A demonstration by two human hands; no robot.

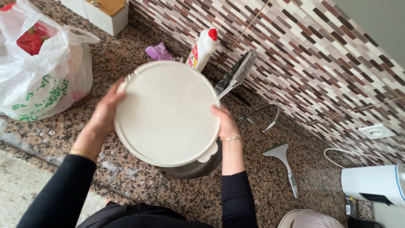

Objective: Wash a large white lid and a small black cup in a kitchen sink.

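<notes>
From the head camera, both hands gripped the round white lid [166, 113] over the granite counter [261, 177]: left hand [105, 112] clasped its left rim, right hand [225, 122] its right. It sat atop a dark container [196, 168], apparently not pressed shut yet.

Crowded counter around the held lid

Left hand [105, 114] is hemmed by the plastic bag [40, 71]; beyond the round lid [166, 112] stand the white bottle [203, 48] and glass utensil [237, 74]; right hand [225, 122] has open granite toward the faucet [263, 118] and scraper [283, 162].
</notes>
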